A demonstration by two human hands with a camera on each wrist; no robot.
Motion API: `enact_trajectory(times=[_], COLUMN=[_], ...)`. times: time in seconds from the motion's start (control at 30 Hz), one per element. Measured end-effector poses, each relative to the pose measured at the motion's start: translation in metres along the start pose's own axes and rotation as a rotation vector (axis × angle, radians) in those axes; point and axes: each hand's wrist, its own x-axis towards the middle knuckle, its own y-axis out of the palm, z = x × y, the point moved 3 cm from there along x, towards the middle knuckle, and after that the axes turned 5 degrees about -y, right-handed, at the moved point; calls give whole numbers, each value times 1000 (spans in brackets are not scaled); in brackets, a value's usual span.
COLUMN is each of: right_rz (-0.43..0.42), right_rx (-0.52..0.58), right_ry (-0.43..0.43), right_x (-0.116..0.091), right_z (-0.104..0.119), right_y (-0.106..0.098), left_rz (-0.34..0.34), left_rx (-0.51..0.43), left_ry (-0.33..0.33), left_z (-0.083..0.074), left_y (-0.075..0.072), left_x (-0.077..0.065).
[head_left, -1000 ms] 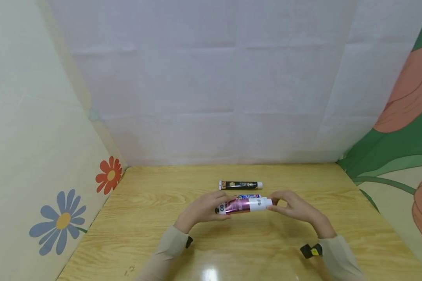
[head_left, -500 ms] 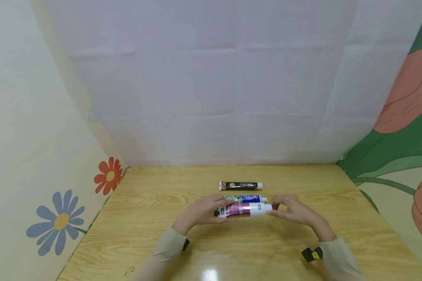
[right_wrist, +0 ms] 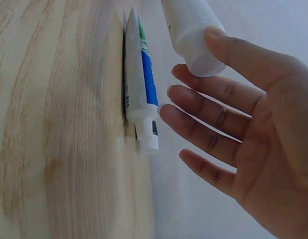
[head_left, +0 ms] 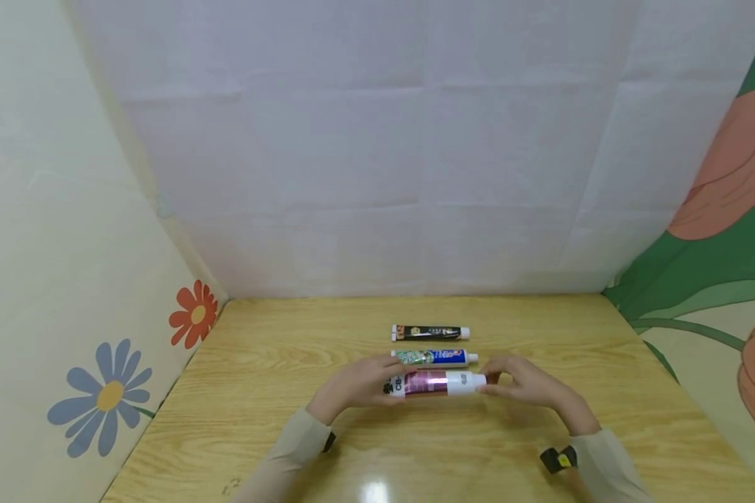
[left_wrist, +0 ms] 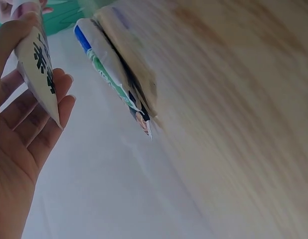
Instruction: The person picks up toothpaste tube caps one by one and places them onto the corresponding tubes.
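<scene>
Both hands hold a pink and white toothpaste tube [head_left: 426, 383] lengthwise, cap to the right. My left hand [head_left: 360, 384] grips its flat tail end, thumb on one face and fingers behind in the left wrist view. At the other end my right hand [head_left: 528, 384] pinches the white cap [right_wrist: 204, 59] between thumb and index finger, the other fingers spread. The wrist views show the tube raised off the wood. Just beyond it lies a blue and green toothpaste tube [head_left: 437, 358], and farther back a black tube [head_left: 430, 333], both with caps to the right.
The wood-grain table [head_left: 277, 335] runs back to a white cloth backdrop [head_left: 377, 175]. Flower-patterned panels stand on the left [head_left: 110, 279] and right [head_left: 711, 300]. Dark bands show at both wrists.
Both hands have brought the pink and white tube nearer to the person and lower. The blue and green tube, mostly covered before, now shows behind it. The black tube has stayed put.
</scene>
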Motion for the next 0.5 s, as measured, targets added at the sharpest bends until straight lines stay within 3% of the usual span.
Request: enact_trajectory(times=[0.23,0.5], right_rz=[0,61], right_rx=[-11,-20], right_ry=[-39,-7], right_x=[-2,-2], right_z=[0,-5], right_y=[1,6], left_rz=[39,55], left_rx=[8,51], left_ry=[-26,-23], left_z=[-2,-4], left_y=[3,9], left_x=[0,-1])
